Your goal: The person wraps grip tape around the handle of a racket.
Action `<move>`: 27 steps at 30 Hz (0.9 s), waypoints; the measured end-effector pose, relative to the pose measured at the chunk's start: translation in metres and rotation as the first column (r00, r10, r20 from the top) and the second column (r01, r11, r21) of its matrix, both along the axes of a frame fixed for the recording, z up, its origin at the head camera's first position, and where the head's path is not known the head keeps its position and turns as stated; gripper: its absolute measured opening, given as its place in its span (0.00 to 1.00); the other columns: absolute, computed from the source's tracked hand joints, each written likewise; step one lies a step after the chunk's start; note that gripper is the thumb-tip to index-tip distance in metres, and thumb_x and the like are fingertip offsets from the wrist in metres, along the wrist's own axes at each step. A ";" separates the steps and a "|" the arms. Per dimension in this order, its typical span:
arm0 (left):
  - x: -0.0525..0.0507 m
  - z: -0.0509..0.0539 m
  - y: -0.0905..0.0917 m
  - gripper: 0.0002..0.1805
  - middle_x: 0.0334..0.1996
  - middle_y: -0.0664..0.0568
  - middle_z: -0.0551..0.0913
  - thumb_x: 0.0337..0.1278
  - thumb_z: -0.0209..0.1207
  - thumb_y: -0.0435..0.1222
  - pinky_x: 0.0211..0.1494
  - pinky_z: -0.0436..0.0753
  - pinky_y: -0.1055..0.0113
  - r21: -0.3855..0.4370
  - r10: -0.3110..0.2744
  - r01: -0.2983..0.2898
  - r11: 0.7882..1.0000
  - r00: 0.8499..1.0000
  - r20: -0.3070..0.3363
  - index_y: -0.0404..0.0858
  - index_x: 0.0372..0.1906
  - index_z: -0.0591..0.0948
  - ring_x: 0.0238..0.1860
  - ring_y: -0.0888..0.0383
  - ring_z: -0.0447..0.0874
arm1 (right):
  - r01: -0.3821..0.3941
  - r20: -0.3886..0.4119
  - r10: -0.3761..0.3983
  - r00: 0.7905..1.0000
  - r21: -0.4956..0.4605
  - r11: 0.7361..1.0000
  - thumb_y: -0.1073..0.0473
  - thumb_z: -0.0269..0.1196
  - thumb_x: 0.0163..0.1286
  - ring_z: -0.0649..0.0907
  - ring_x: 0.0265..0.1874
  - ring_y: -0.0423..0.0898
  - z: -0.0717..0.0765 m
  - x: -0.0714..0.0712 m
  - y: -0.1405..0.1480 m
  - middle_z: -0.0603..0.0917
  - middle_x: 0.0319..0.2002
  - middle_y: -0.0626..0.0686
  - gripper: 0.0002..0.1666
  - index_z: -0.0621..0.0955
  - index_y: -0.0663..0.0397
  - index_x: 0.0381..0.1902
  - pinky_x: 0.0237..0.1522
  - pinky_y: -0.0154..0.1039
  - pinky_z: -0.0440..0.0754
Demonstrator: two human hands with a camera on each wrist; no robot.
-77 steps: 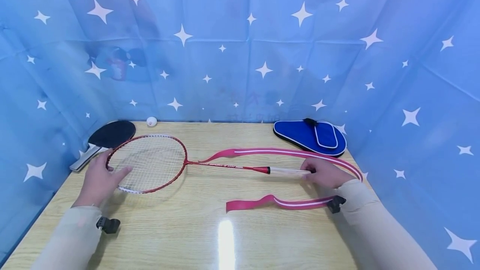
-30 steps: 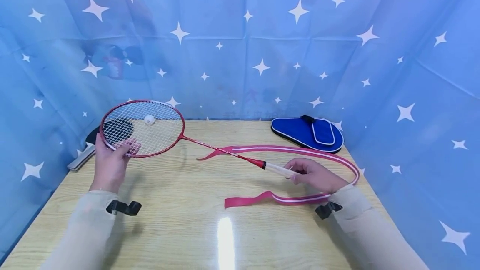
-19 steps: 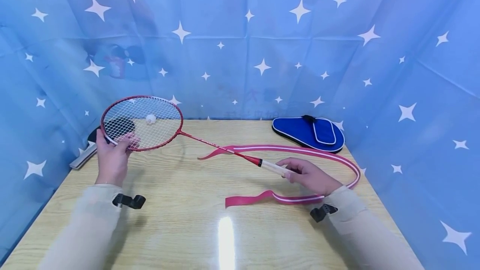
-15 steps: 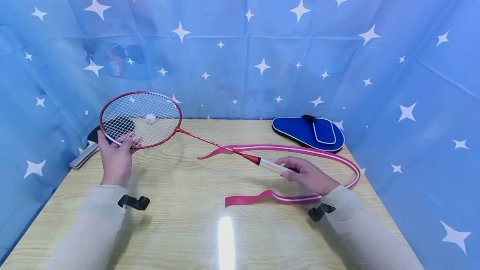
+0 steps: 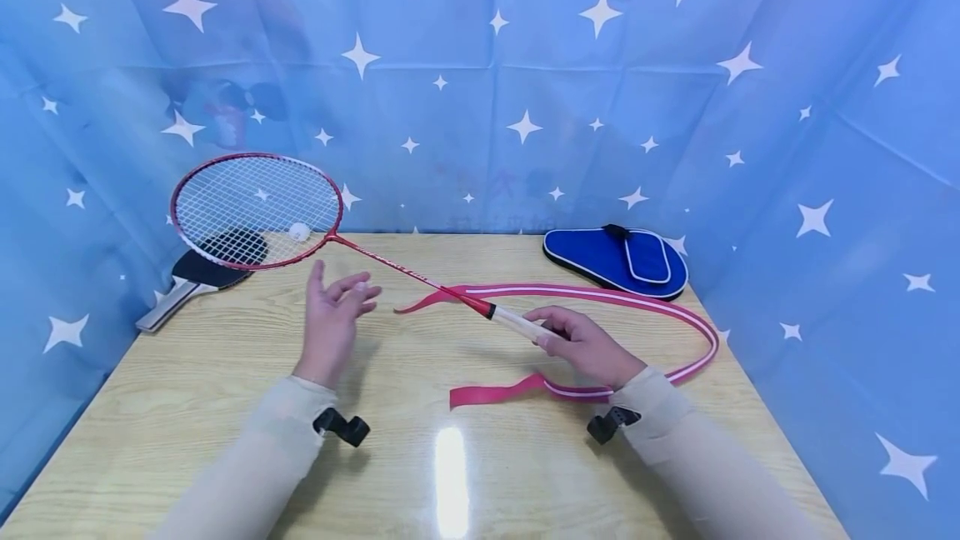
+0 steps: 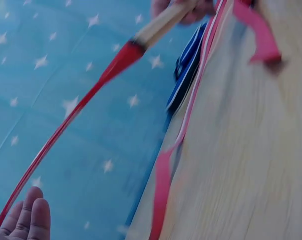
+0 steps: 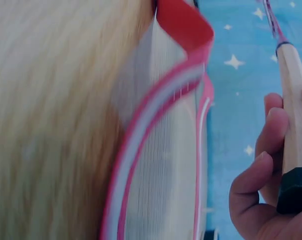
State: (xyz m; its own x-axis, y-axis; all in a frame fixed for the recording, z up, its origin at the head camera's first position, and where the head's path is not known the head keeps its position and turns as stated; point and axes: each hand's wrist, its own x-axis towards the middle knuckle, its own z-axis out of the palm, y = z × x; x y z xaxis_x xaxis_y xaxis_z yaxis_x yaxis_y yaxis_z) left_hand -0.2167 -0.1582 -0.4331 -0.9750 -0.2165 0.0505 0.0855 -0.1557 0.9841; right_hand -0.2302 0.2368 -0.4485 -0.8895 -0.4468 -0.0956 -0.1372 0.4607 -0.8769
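A red badminton racket is held up over the table, its strung head raised at the left and its bare wooden handle at the right. My right hand grips that handle near its dark butt end, fingers curled round it in the right wrist view. Below the racket's shaft, my left hand is off the frame, fingers spread and holding nothing. In the left wrist view some left fingers show beside the shaft. A long pink strip with a white line, like grip tape, curves across the table behind and under my right hand.
At the back left lies a black table tennis bat, partly seen through the strings, near a white ball. A blue padded bat case lies at the back right. Blue star-printed cloth surrounds the wooden table.
The racket was lifted from the table by both hands and its head rose. Since half a second ago, my left hand let go of the frame and moved right; my right hand shifted left.
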 end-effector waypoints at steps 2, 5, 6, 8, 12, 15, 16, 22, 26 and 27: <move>-0.001 -0.001 0.015 0.45 0.65 0.43 0.79 0.81 0.53 0.35 0.63 0.85 0.62 -0.028 -0.055 0.055 0.998 0.998 0.017 0.48 0.86 0.37 0.55 0.58 0.88 | -0.007 -0.004 0.007 1.000 -0.016 1.000 0.55 0.63 0.80 0.75 0.42 0.57 0.000 0.002 -0.007 0.80 0.45 0.57 0.20 0.80 0.33 0.66 0.43 0.41 0.76; -0.001 -0.002 0.036 0.43 0.66 0.41 0.79 0.81 0.54 0.35 0.65 0.85 0.60 -0.049 -0.113 0.115 0.992 0.993 0.037 0.46 0.87 0.41 0.57 0.54 0.88 | -0.017 -0.021 0.016 1.000 -0.027 0.999 0.55 0.62 0.81 0.76 0.42 0.57 0.000 0.004 -0.016 0.80 0.45 0.60 0.20 0.80 0.35 0.67 0.43 0.41 0.76; -0.001 -0.002 0.042 0.43 0.66 0.41 0.79 0.81 0.54 0.35 0.64 0.85 0.59 -0.051 -0.127 0.129 0.990 0.991 0.041 0.45 0.87 0.42 0.58 0.52 0.88 | -0.019 -0.022 0.018 1.000 -0.030 0.999 0.55 0.62 0.81 0.76 0.42 0.57 -0.001 0.005 -0.019 0.80 0.45 0.60 0.20 0.80 0.34 0.67 0.44 0.42 0.76; -0.001 -0.003 0.053 0.41 0.64 0.40 0.80 0.81 0.54 0.34 0.63 0.86 0.60 -0.049 -0.142 0.144 0.988 0.989 0.045 0.43 0.86 0.46 0.58 0.49 0.87 | -0.016 -0.020 0.015 1.000 -0.027 1.000 0.54 0.62 0.81 0.77 0.43 0.56 -0.001 0.006 -0.025 0.81 0.46 0.61 0.20 0.80 0.30 0.66 0.45 0.44 0.77; -0.001 -0.005 0.067 0.31 0.57 0.38 0.83 0.80 0.54 0.32 0.56 0.89 0.64 -0.041 -0.160 0.161 0.986 0.987 0.034 0.40 0.80 0.59 0.53 0.50 0.90 | -0.025 -0.017 0.024 1.000 -0.042 0.999 0.53 0.63 0.80 0.78 0.43 0.58 -0.005 0.008 -0.034 0.82 0.46 0.61 0.21 0.79 0.26 0.65 0.47 0.46 0.79; -0.003 -0.009 0.069 0.22 0.53 0.37 0.85 0.80 0.54 0.31 0.54 0.90 0.63 -0.034 -0.168 0.169 0.985 0.985 0.025 0.38 0.72 0.67 0.47 0.54 0.91 | -0.041 0.015 0.043 0.999 -0.074 0.996 0.52 0.64 0.79 0.78 0.43 0.59 -0.008 0.010 -0.040 0.81 0.47 0.63 0.22 0.78 0.25 0.66 0.47 0.46 0.80; -0.003 -0.010 0.070 0.20 0.51 0.37 0.85 0.80 0.55 0.31 0.54 0.90 0.63 -0.032 -0.167 0.168 0.985 0.986 0.027 0.38 0.69 0.68 0.46 0.55 0.91 | -0.048 0.028 0.050 0.998 -0.084 0.995 0.51 0.64 0.79 0.78 0.43 0.59 -0.008 0.010 -0.042 0.81 0.48 0.64 0.22 0.78 0.26 0.67 0.47 0.46 0.80; -0.006 -0.018 0.068 0.12 0.48 0.39 0.86 0.80 0.56 0.33 0.55 0.89 0.60 -0.024 -0.140 0.141 0.990 0.988 0.059 0.39 0.58 0.67 0.43 0.57 0.90 | -0.060 0.080 0.066 0.995 -0.077 0.995 0.53 0.63 0.80 0.78 0.42 0.59 -0.006 0.012 -0.050 0.80 0.48 0.64 0.22 0.78 0.26 0.67 0.45 0.45 0.80; -0.009 -0.024 0.066 0.11 0.43 0.44 0.87 0.80 0.56 0.33 0.54 0.90 0.61 -0.008 -0.127 0.128 0.992 0.989 0.077 0.38 0.54 0.66 0.42 0.58 0.90 | -0.064 0.088 0.068 0.994 -0.050 0.997 0.58 0.62 0.80 0.78 0.41 0.58 -0.006 0.012 -0.055 0.80 0.47 0.61 0.24 0.78 0.29 0.67 0.43 0.43 0.79; -0.010 -0.025 0.065 0.11 0.42 0.44 0.86 0.79 0.56 0.32 0.53 0.90 0.60 0.007 -0.127 0.127 0.992 0.989 0.075 0.37 0.54 0.65 0.42 0.58 0.90 | -0.065 0.087 0.069 0.994 -0.045 0.997 0.59 0.62 0.79 0.78 0.40 0.58 -0.007 0.012 -0.056 0.80 0.46 0.60 0.24 0.78 0.29 0.68 0.43 0.43 0.79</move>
State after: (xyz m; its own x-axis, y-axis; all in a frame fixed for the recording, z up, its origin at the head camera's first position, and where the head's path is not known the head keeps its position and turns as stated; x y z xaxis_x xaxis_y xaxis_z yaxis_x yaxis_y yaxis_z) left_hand -0.2263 -0.0930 -0.4581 -0.9955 -0.0911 -0.0242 -0.0091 -0.1626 0.9866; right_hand -0.2178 0.1803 -0.4553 -0.8464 -0.5103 -0.1523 -0.0877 0.4157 -0.9053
